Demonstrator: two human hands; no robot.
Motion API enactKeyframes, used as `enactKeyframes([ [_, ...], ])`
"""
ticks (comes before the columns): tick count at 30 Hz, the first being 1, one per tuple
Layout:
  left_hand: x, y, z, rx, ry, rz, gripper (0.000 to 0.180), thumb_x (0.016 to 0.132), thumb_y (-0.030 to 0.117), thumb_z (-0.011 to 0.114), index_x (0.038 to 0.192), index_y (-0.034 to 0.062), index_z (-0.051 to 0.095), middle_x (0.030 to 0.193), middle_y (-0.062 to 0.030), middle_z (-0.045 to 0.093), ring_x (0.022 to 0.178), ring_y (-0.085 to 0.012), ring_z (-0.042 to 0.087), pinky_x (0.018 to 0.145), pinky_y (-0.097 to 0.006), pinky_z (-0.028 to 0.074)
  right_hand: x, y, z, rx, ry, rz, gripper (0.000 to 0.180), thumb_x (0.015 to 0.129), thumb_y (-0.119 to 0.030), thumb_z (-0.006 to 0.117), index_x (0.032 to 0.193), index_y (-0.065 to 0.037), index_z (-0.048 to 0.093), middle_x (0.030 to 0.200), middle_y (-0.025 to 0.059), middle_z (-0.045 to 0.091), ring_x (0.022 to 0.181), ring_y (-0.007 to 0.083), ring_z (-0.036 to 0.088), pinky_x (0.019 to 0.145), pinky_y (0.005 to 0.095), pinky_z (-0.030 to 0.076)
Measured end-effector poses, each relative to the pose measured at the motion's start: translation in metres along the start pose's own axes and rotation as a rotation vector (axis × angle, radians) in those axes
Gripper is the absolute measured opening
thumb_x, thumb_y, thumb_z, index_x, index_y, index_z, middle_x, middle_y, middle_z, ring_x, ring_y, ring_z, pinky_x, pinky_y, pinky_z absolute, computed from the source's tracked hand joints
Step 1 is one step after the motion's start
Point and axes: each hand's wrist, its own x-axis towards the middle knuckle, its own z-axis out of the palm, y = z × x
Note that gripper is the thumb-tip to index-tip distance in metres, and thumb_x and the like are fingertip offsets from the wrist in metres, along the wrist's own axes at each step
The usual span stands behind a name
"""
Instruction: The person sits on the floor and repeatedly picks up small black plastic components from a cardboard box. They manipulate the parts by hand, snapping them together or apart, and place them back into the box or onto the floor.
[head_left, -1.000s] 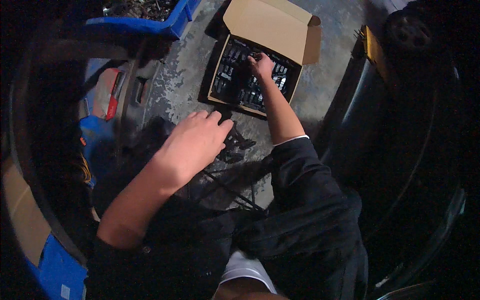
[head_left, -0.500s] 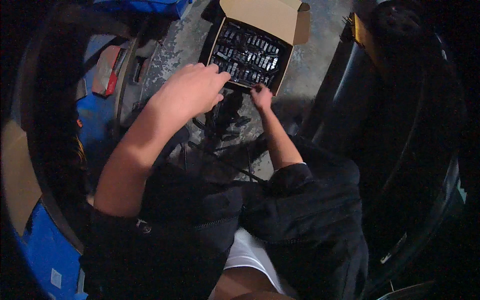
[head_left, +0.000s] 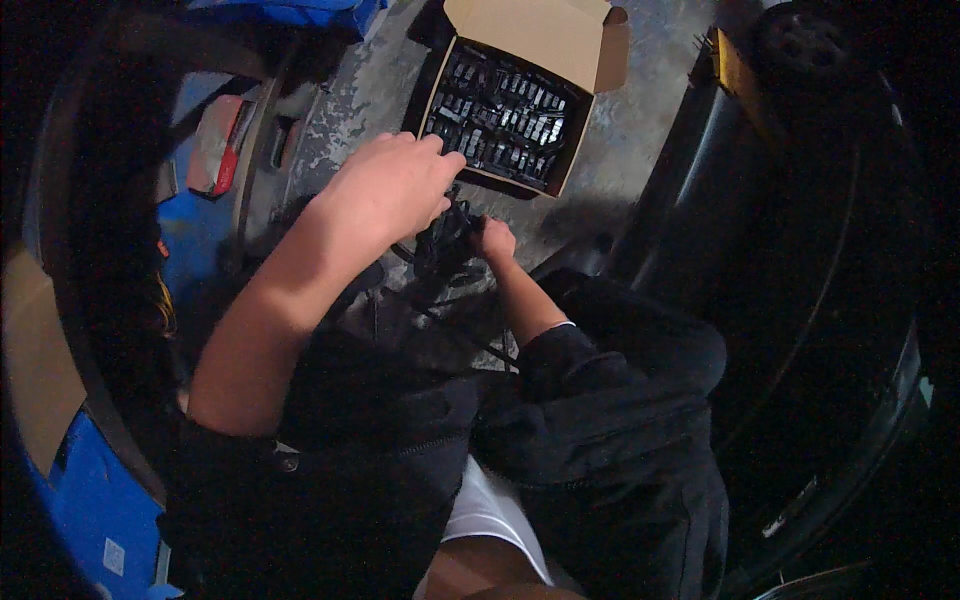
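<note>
An opened cardboard box [head_left: 530, 38] holds rows of small black pieces [head_left: 505, 110] with shiny faces. At its lower left corner is my left hand [head_left: 395, 185], fingers curled and thumb bent in; whatever lies between them is hidden. My right hand [head_left: 496, 240] is below the box, its fingers pressed together at a dark cluster of loose black pieces [head_left: 445, 250] on the floor. A small black piece [head_left: 465, 215] shows by its fingertips, though its exact kind is too dark to tell.
A red and white carton [head_left: 218, 145] rests on a blue surface at the left. To the right stands a long dark glossy panel [head_left: 675, 180] with a yellow edge piece [head_left: 738, 75], and a wheel [head_left: 805, 40] lies beyond. A blue container [head_left: 290, 10] is at the top.
My right hand has drawn back from the box's near edge, down and left to the loose black pieces. My left hand has hardly moved.
</note>
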Motion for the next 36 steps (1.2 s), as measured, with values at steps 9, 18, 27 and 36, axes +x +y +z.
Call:
enactKeyframes([
  [9,0.009,0.003,-0.009,-0.003,0.007,0.008,0.043,0.084,0.021,0.071,0.123,0.0051,0.059,0.114,-0.0154,0.064,0.108,-0.0347,0.062,0.093,-0.046,0.050,-0.015,-0.032,-0.089,0.218,0.072,-0.070,0.050,0.080,-0.029,0.074,0.121,-0.004,0.062,0.108,0.0212,0.070,0.099,0.0382,0.068,0.087,0.0448,0.054],
  [18,0.002,0.010,-0.036,-0.392,0.302,0.133,0.070,0.084,0.030,0.075,0.143,0.0073,0.044,0.121,-0.0219,0.062,0.114,-0.0359,0.061,0.098,-0.043,0.050,-0.104,-0.112,-0.321,1.246,-0.178,-0.568,0.018,0.094,-0.013,0.064,0.105,-0.001,0.057,0.091,0.0042,0.064,0.088,0.0149,0.066,0.079,0.0282,0.052],
  [27,0.016,0.040,-0.058,-0.885,0.550,0.248,0.049,0.083,0.015,0.077,0.128,0.0060,0.061,0.106,-0.0056,0.064,0.089,-0.0111,0.062,0.080,-0.028,0.052,-0.140,-0.119,-0.388,1.617,-0.172,-0.650,0.033,0.090,-0.003,0.066,0.122,0.000,0.057,0.109,0.0080,0.064,0.096,0.0168,0.065,0.085,0.0295,0.055],
  [36,0.067,0.059,-0.061,-0.929,0.631,0.193,0.032,0.082,0.009,0.075,0.113,0.0038,0.069,0.103,-0.0057,0.065,0.094,-0.0134,0.064,0.085,-0.028,0.051,-0.118,-0.079,-0.413,1.532,-0.098,-0.660,0.038,0.085,-0.005,0.075,0.119,0.000,0.059,0.109,0.0077,0.066,0.096,0.0169,0.065,0.088,0.0315,0.054],
])
